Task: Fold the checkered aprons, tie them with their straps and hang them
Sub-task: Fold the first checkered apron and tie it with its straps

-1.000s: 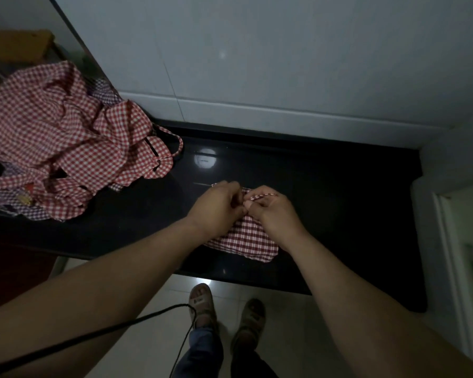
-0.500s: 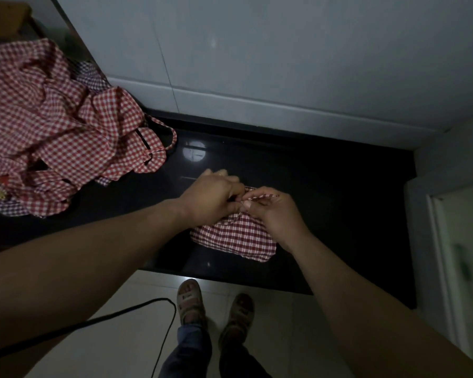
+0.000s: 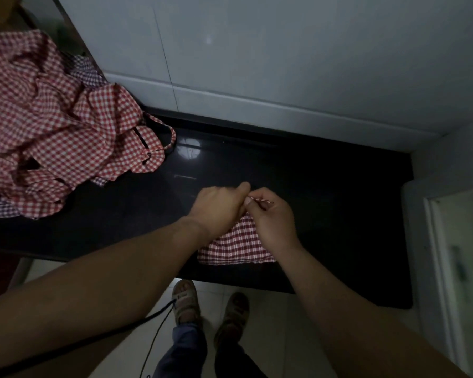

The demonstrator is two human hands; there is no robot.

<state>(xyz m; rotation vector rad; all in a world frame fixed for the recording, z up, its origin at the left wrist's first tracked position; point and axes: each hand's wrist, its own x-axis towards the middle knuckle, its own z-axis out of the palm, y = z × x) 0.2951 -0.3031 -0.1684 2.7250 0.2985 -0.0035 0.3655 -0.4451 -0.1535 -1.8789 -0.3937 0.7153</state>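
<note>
Right hand [image 3: 273, 216] pinches the strap [image 3: 261, 199] tight; left hand [image 3: 219, 211] fingers curl on its near end, touching mine. Folded apron [image 3: 235, 245] sits just below both. Step: tying (knot looks unfinished). Next: pull ends apart, evenly. Unfolded pile [image 3: 52, 137] far left.

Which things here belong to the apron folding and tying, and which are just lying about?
In the job: folded apron, strap, left hand, right hand, unfolded apron pile.
Not part of it: black cable, sandals on the person's feet.
</note>
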